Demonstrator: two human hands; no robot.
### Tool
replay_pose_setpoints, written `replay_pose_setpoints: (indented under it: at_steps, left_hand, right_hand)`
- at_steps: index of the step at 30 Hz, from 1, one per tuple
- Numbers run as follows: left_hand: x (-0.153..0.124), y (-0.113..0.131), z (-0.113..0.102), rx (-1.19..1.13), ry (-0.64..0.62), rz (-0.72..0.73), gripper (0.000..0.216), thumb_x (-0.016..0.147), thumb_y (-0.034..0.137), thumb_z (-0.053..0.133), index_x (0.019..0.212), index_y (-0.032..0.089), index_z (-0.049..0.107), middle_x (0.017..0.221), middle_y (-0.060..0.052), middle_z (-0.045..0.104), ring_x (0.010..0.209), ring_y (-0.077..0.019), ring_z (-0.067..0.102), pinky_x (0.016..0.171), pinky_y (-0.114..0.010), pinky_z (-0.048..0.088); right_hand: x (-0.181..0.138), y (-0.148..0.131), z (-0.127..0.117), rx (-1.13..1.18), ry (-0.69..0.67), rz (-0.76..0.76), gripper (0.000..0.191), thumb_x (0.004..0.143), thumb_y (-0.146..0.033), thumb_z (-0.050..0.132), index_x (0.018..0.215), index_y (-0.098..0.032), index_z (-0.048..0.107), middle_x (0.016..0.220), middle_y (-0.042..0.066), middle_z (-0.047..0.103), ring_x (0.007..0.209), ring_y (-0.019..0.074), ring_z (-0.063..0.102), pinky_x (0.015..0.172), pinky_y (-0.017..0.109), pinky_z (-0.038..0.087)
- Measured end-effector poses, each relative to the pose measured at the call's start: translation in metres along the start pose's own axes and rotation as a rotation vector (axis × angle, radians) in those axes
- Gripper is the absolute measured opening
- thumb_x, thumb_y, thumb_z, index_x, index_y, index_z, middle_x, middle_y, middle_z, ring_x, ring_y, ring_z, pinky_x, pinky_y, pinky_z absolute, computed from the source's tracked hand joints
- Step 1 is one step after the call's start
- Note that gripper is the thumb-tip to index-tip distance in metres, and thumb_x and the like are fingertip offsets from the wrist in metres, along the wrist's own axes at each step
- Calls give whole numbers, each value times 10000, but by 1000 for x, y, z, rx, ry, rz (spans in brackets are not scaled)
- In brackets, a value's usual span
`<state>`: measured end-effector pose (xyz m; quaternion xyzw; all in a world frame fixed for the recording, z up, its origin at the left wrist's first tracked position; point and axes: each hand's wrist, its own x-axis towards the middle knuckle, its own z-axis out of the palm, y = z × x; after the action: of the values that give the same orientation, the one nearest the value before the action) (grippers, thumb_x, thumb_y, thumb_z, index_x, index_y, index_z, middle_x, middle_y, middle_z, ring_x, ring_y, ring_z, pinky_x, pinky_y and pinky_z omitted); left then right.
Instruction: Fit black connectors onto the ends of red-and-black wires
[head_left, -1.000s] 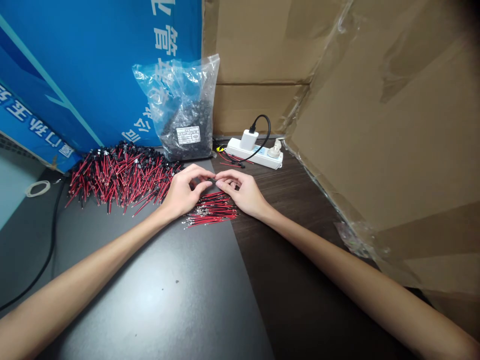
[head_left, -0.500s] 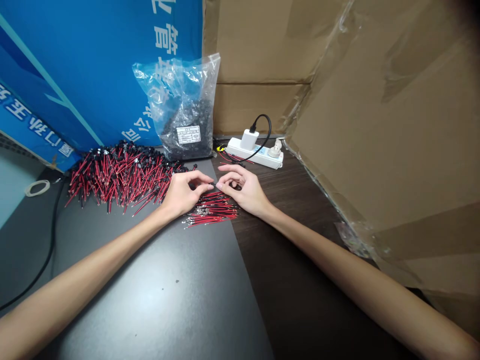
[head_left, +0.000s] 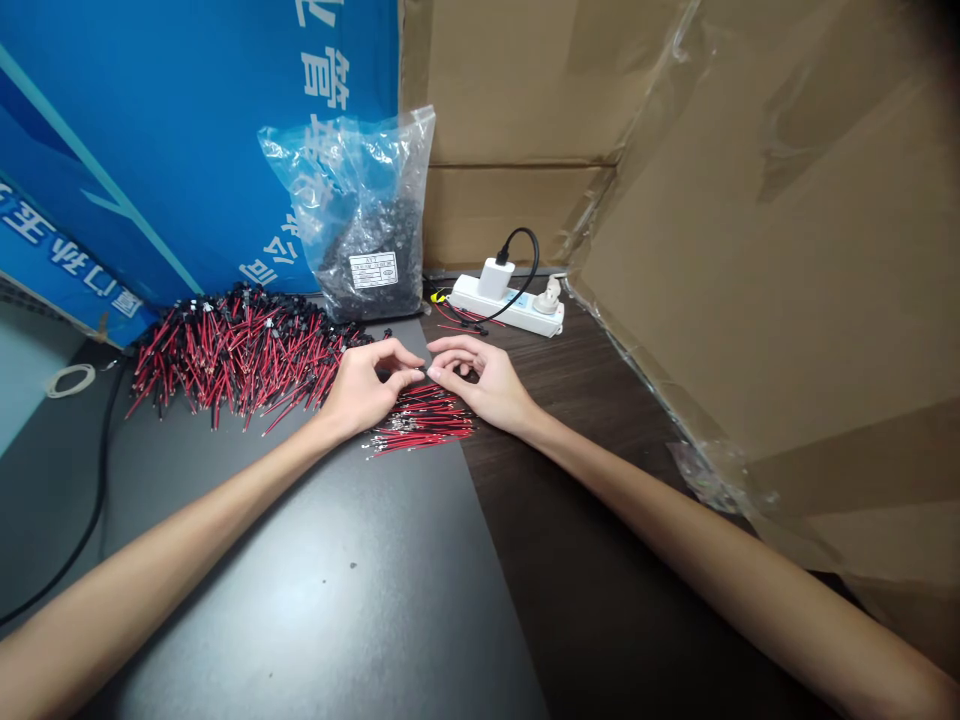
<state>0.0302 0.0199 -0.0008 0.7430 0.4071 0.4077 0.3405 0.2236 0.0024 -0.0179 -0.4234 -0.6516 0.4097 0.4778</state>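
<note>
My left hand and my right hand meet fingertip to fingertip over a small bundle of red and black wires. Both hands are closed in a pinch on a small dark part between them, too small to name. A large heap of red and black wires with black connectors lies just left of my left hand. Behind the hands stands a clear plastic bag of small black parts with a white label.
A white power strip with a charger and black cable lies behind my right hand. A blue printed box and cardboard walls close in the back and right. A black cable and a white ring lie at left.
Both hands stay pinched together over the small bundle; the fingers shifted slightly. The view moved a little to the right.
</note>
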Motion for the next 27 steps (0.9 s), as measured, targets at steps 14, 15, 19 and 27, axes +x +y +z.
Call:
replay_pose_setpoints:
  at_steps: [14, 15, 19, 27]
  left_hand:
    - [3, -3, -3, -169, 223, -44, 168, 768, 289, 681, 900, 194, 643, 828, -25, 662, 799, -181, 620, 732, -308, 505]
    - [3, -3, -3, -177, 223, -48, 162, 763, 282, 679, 894, 195, 642, 825, -24, 661, 796, -181, 619, 732, -309, 505]
    - [3, 0, -4, -222, 237, -47, 149, 740, 246, 666, 878, 193, 642, 816, -23, 654, 793, -179, 612, 717, -305, 496]
    - [2, 5, -7, -308, 190, -67, 138, 691, 230, 697, 816, 186, 657, 776, -16, 637, 733, -164, 580, 679, -302, 469]
  right_hand:
    - [-3, -2, 6, -170, -127, -49, 295, 836, -228, 642, 1127, -202, 604, 828, 5, 713, 760, 156, 623, 785, 332, 480]
    - [-3, -2, 6, -166, -127, -45, 286, 842, -228, 635, 1125, -202, 599, 831, 5, 706, 756, 154, 615, 780, 330, 478]
    - [-3, 1, 5, -160, -104, -44, 230, 875, -234, 596, 1103, -206, 587, 829, 2, 656, 737, 148, 582, 745, 320, 464]
    - [1, 5, 4, -54, 7, -45, 290, 876, -248, 623, 1161, -210, 589, 941, 49, 686, 809, 162, 631, 717, 316, 472]
